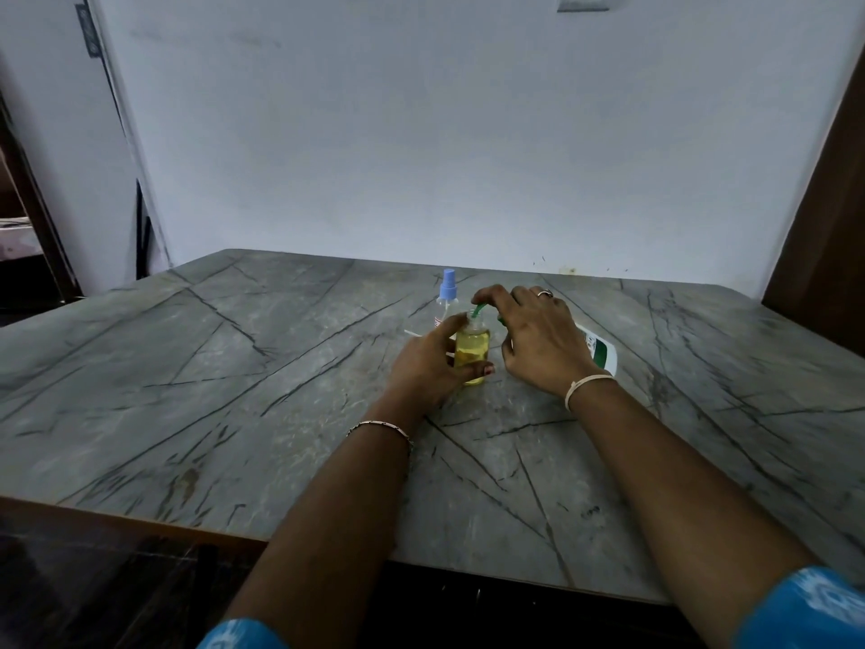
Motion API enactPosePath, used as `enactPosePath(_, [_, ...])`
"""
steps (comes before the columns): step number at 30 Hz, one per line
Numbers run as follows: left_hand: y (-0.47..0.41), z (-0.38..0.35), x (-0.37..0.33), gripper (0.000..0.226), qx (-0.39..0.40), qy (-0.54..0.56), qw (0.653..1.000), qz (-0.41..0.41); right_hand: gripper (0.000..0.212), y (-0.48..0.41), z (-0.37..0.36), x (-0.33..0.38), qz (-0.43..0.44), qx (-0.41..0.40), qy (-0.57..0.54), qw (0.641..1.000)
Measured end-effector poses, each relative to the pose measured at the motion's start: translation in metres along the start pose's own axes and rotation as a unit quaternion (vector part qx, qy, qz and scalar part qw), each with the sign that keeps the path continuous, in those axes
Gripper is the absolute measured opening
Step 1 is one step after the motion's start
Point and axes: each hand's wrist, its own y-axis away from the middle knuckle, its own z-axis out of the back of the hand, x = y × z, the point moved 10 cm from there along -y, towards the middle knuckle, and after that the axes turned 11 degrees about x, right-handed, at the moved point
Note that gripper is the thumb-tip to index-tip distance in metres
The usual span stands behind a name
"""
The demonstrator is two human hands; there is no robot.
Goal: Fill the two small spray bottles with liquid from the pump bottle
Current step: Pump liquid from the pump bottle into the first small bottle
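- The table point(234, 367) is filling the lower half of the frame, with the wall point(421, 133) rising behind it.
- The uncapped spray bottle point(472, 351) is standing on the table just right of centre, the left hand point(428, 365) holding it from the left.
- The capped spray bottle point(447, 292) is standing just behind it, slightly left.
- The pump bottle point(601, 351) is sitting to the right, mostly hidden under the right hand point(538, 341) gripping it.
- The spout point(476, 312) is reaching left over the uncapped spray bottle's mouth.

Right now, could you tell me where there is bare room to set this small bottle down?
The table is bare well left of the left hand and in the strip between the forearms. It is crowded by the right hand: blue-capped spray bottle, yellow-filled bottle and pump bottle sit close together.
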Motion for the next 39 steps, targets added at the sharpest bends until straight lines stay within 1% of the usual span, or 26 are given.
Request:
enactPosePath(9, [0.0016,0.0002,-0.0017,0.083,-0.003,-0.005,1.000,0.000,0.070,0.0028,-0.0014,-0.0033,0.010,-0.003,0.010,1.000])
enactPosePath(18, [0.0026,0.0005,-0.0010,0.084,-0.005,-0.006,1.000,-0.002,0.061,0.0003,-0.0007,-0.0020,0.000,-0.011,0.008,1.000])
enactPosePath(25, [0.0015,-0.0002,-0.0010,0.083,-0.002,-0.002,1.000,-0.004,0.069,0.0037,0.0044,-0.0033,-0.002,-0.040,0.020,0.999])
enactPosePath(32, [0.0014,-0.0004,-0.0012,0.084,-0.001,-0.006,1.000,0.000,0.062,-0.0004,-0.0013,-0.0012,-0.002,-0.024,0.025,0.999])
enactPosePath(39, [0.0029,-0.0011,-0.0020,0.084,0.002,0.000,1.000,0.001,0.066,0.0017,-0.0017,-0.0001,0.009,-0.028,0.033,0.999])
